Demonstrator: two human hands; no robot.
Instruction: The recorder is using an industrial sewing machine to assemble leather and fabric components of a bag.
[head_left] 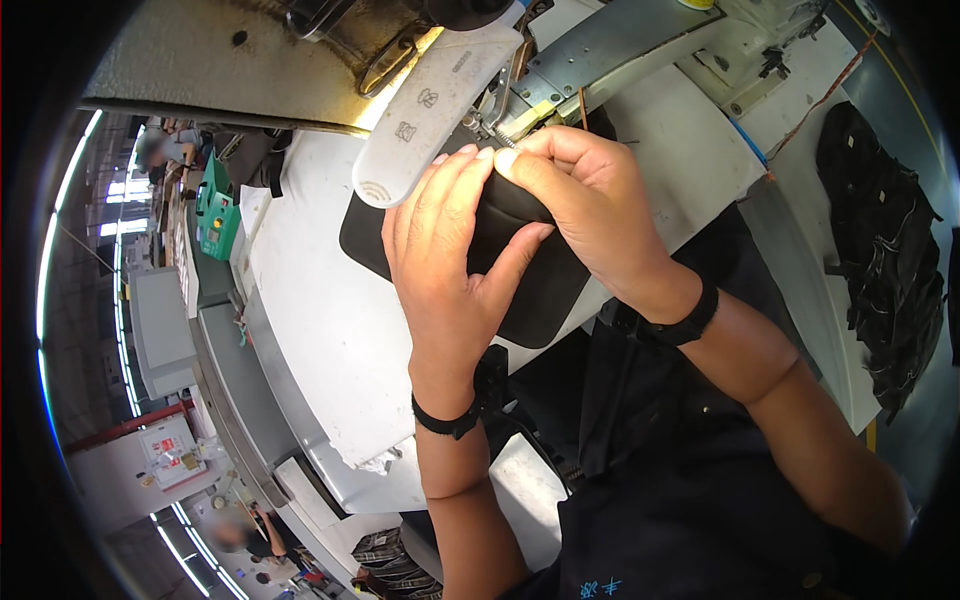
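Note:
A dark piece with rounded corners, fabric or leather-like [545,290], lies on the white sewing table under both my hands. My left hand [440,245] rests on it with fingers stretched out and thumb apart. My right hand [590,190] is closed, thumb and forefinger pinching a raised fold of the same piece near the sewing machine's presser foot [485,122]. The fingertips of both hands nearly meet there. What lies directly under the fingers is hidden.
A long white cover or lamp arm [425,125] reaches down beside my left fingers. The machine body [240,70] spans the upper left. The white tabletop [310,290] extends leftward. A stack of dark cut pieces [880,250] lies far right; a green box [215,215] stands left.

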